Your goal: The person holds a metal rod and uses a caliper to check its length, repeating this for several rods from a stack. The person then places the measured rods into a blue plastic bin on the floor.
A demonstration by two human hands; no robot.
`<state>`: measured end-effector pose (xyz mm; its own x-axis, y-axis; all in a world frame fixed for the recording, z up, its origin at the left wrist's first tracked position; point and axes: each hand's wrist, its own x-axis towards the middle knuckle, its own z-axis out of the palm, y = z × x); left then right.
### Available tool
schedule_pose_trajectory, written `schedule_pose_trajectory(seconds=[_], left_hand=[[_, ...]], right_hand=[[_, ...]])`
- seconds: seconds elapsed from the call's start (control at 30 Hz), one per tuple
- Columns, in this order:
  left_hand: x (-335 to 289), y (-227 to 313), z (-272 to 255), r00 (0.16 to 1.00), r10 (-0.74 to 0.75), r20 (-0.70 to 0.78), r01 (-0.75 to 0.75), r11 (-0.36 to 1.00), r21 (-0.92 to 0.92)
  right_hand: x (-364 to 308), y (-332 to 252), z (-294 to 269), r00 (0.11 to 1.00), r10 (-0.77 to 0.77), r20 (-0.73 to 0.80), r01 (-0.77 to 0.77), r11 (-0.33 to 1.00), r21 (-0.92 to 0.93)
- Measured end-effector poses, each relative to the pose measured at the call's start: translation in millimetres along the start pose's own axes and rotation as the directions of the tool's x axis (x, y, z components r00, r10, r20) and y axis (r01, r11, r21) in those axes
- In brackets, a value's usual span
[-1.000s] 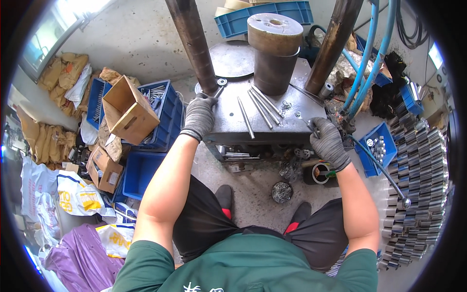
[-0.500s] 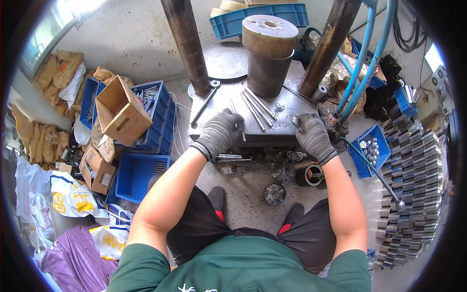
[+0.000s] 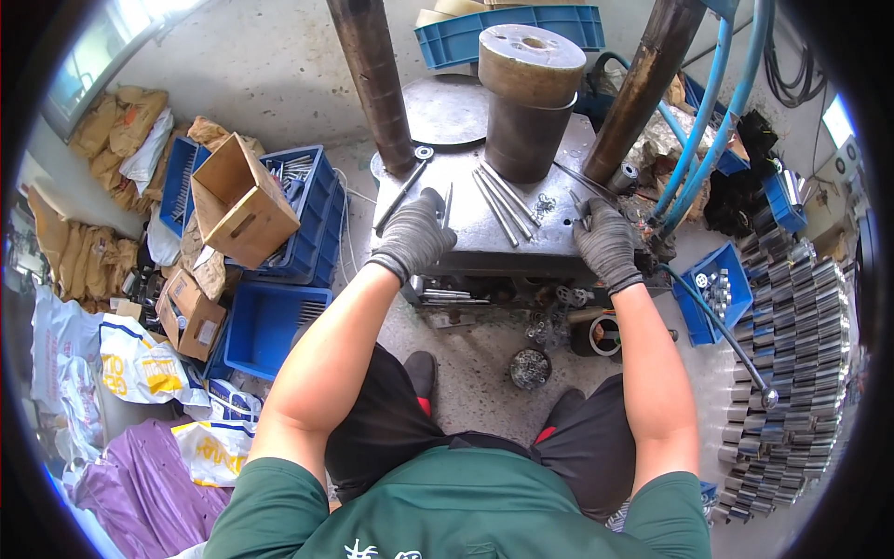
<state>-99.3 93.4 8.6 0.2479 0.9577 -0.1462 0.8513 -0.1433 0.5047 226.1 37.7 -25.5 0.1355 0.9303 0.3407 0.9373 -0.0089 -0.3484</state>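
Observation:
Grey knitted gloves cover both hands over the steel press table (image 3: 466, 238). My left hand (image 3: 415, 235) is closed round a thin metal rod (image 3: 448, 207), its narrow tip pointing away from me. A longer dark rod with a ring at its far end (image 3: 402, 194) lies just beyond that hand. At the table's right, my right hand (image 3: 607, 244) pinches a small slender metal piece (image 3: 576, 201), partly hidden by the fingers. Between the hands several bare metal rods (image 3: 503, 207) lie side by side, and a little pile of small metal rings (image 3: 548, 202) sits near them.
A heavy steel cylinder (image 3: 529, 130) stands on the table between two brown columns (image 3: 372, 93). Blue crates (image 3: 317, 214) and a cardboard box (image 3: 247, 210) are stacked left. At right are a blue bin of parts (image 3: 736, 279), a lever (image 3: 731, 347) and stacked metal cylinders (image 3: 792, 373).
My right hand has lifted slightly away from me, and the slender piece now shows above its fingers. The rod in my left hand points further away. The whole view has shifted a little.

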Motion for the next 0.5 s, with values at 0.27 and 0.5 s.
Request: schedule_pose_trajectory(seconds=[0.27, 0.5], left_hand=[[4.1, -14.4, 2.1, 0.990, 0.036, 0.137, 0.124, 0.247, -0.961], [-2.7, 0.6, 9.8, 0.961, 0.241, 0.139, 0.163, -0.079, -0.984]], right_hand=[[6.1, 13.0, 1.3, 0.981, 0.176, -0.082, -0.163, 0.975, 0.148], [15.3, 33.9, 9.8, 0.972, 0.226, -0.069, -0.155, 0.828, 0.539]])
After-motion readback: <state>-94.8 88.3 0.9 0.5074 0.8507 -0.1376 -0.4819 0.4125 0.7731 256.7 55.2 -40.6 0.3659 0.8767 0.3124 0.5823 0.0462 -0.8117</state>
